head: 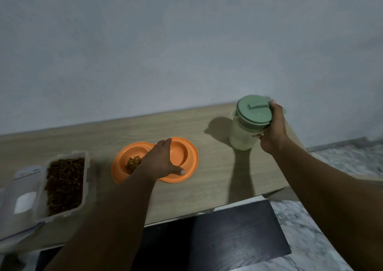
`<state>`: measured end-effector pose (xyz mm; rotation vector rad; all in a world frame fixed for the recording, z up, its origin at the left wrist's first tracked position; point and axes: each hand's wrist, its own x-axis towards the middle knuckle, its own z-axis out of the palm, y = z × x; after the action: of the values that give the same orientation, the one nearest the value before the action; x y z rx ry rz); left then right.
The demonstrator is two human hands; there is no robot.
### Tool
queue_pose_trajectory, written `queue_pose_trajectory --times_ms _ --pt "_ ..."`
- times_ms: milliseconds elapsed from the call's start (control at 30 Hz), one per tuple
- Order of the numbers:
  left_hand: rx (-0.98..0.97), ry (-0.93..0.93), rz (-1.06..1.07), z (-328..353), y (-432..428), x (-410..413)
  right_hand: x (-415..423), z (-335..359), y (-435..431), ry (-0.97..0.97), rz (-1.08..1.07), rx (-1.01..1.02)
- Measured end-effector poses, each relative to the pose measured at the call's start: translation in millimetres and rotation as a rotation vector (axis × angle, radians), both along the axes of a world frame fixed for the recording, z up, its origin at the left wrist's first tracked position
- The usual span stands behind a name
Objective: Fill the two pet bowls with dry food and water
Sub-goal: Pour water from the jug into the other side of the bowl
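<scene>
An orange double pet bowl (189,146) lies on the wooden tabletop (207,187). Its left bowl holds a small heap of brown dry food (132,164); its right bowl looks empty. My left hand (160,163) rests flat across the middle of the double bowl, fingers straight, thumb on the near rim. To the right stands a translucent water jug (241,138) with a green lid (253,110). My right hand (273,127) grips the jug at its right side, just under the lid.
A clear plastic container (64,182) full of dry food stands open at the left, its lid (22,194) beside it. A grey wall runs behind the table. A dark panel (228,231) and marble floor (310,239) lie below the table's front edge.
</scene>
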<state>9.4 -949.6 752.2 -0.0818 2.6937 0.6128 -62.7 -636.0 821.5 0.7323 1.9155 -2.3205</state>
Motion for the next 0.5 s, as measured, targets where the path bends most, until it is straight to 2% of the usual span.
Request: queue_pose_trajectory --times_ms 233,500 --pt "-0.044 0.035 -0.007 2 1 4 -7 4 -2 -0.050 -0.067 -0.074" --pt "0.039 0.025 -0.032 2 -8 5 -5 4 -31 -0.078 -0.092 -0.012"
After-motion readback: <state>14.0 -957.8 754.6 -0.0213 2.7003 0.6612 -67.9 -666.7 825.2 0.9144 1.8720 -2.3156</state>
